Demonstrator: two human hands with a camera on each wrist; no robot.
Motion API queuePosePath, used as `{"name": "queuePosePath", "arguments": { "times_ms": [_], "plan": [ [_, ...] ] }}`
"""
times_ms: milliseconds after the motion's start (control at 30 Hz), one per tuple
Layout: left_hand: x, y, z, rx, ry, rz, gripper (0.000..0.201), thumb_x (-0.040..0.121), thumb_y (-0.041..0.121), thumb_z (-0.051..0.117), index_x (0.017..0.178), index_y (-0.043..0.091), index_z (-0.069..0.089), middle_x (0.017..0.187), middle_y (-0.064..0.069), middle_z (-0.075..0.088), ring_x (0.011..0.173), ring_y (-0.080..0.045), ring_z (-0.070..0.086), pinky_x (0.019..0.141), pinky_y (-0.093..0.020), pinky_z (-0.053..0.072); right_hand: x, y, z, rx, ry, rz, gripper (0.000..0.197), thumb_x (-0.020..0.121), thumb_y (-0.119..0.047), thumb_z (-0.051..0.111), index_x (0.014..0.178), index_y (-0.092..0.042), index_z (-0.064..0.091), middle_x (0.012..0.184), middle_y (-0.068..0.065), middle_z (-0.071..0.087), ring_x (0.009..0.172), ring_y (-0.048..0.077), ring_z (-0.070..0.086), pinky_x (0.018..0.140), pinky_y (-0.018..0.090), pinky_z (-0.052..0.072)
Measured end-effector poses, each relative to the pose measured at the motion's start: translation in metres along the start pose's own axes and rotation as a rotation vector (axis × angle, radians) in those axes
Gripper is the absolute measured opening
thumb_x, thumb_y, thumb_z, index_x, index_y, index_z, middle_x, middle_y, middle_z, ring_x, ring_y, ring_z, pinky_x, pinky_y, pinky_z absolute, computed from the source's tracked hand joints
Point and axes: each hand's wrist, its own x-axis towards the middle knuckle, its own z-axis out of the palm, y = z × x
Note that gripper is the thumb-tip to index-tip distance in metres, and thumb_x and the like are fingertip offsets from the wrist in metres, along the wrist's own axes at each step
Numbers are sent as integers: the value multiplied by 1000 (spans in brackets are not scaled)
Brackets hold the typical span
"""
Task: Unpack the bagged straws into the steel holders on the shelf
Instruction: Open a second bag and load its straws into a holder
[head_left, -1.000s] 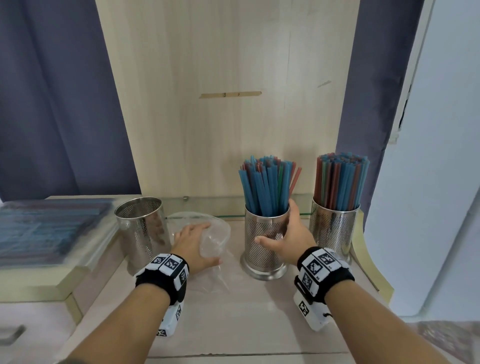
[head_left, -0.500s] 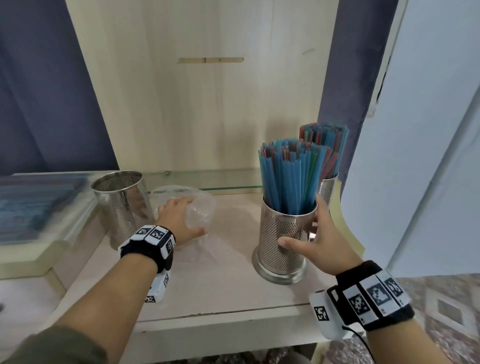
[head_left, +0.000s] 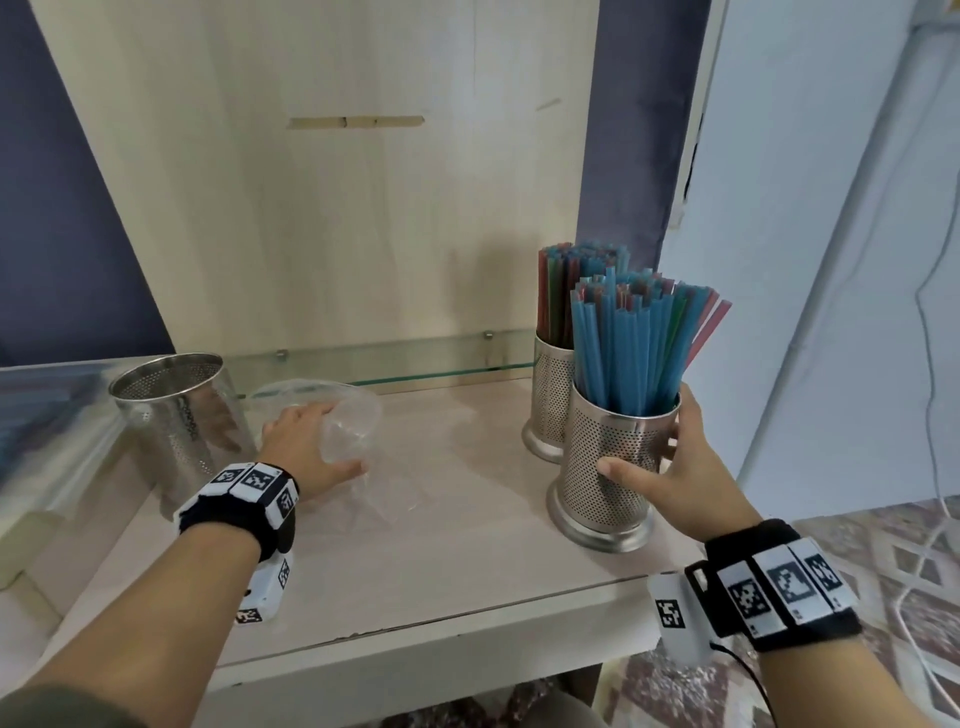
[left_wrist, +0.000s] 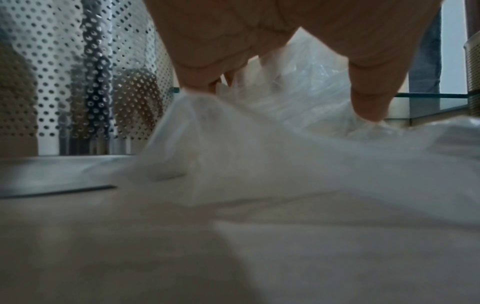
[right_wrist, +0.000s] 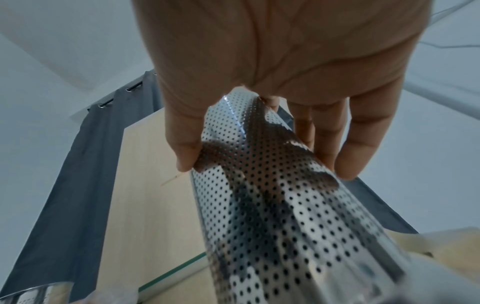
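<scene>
My right hand (head_left: 644, 436) grips a perforated steel holder (head_left: 597, 509) packed with mostly blue straws (head_left: 634, 348), upright near the shelf's front right corner. The right wrist view shows thumb and fingers of that hand (right_wrist: 265, 166) wrapped round the holder's wall (right_wrist: 285, 236). A second filled holder (head_left: 550, 400) stands just behind it. My left hand (head_left: 337, 441) holds a crumpled clear plastic bag (head_left: 353, 415) on the shelf; in the left wrist view the fingers (left_wrist: 197, 78) and thumb pinch the bag (left_wrist: 259, 154). An empty steel holder (head_left: 176, 410) stands left of that hand.
The pale shelf (head_left: 457, 545) has a low glass rail (head_left: 415, 364) along its back panel. A blurred bluish pack (head_left: 36, 410) lies on the raised ledge at far left. A white wall and a hanging cable (head_left: 930, 364) are on the right.
My right hand has slid the filled holder rightward and forward, in front of the other filled holder. The left hand has stayed on the bag. The head view has swung.
</scene>
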Motion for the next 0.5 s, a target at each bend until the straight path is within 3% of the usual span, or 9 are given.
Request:
{"name": "queuePosePath", "arguments": {
  "times_ms": [133,200,233,267,300,333,367,433,500],
  "plan": [
    [-1,1,-1,8,-6,1,94,72,52,79,146,16,35,149,-10,39,140,-25,29,111,-36,20,-5,1,-2,-19,23,97,99,75,-37,82,148,-38,15,137,-7,51,121,16,53,104,43,46],
    [-1,0,-1,2,-9,2,94,71,52,80,146,16,35,149,-10,39,140,-25,29,111,-36,20,-11,-2,-2,-130,-34,209,94,80,-46,75,152,-30,17,141,0,51,125,18,52,105,40,44],
    [0,0,-1,-4,-7,3,94,71,53,80,146,16,35,149,-10,39,140,-25,29,111,-36,20,-15,-5,-3,-248,-81,279,85,83,-54,69,150,-22,27,137,4,56,122,19,55,101,36,45],
    [0,-1,-1,-8,-6,7,94,71,53,79,146,17,35,149,-9,39,140,-25,29,111,-36,20,-21,-13,-4,-396,-139,342,71,86,-60,62,137,-14,47,124,7,64,112,20,60,91,33,47],
    [0,-1,-1,-9,-6,15,93,72,54,79,146,17,35,149,-9,39,140,-25,29,111,-36,20,-28,-20,-5,-534,-191,373,56,89,-64,54,108,-13,64,98,6,69,93,19,64,77,30,46],
    [0,0,-1,-7,-5,25,92,72,55,78,145,16,36,148,-8,40,139,-25,30,111,-36,21,-34,-27,-3,-618,-227,353,55,90,-65,50,77,-14,63,73,3,64,73,17,61,66,29,43],
    [0,1,-1,-6,-4,40,90,73,55,77,144,16,37,147,-8,41,138,-25,31,111,-36,21,-39,-35,0,-647,-268,312,59,90,-65,48,63,-13,56,61,3,57,63,17,57,61,29,42],
    [-2,4,-2,-33,-4,86,83,74,56,76,138,16,43,142,-6,45,134,-25,36,109,-36,24,-46,-53,9,-559,-376,192,51,86,-67,51,73,-19,62,69,-5,61,66,8,58,66,26,45],
    [-4,6,-3,-91,-2,146,77,71,56,77,131,18,47,135,-2,49,128,-24,42,107,-36,30,-45,-67,25,-468,-513,76,45,83,-68,57,108,-32,64,100,-15,66,89,-2,61,81,20,49]
  ]
}}
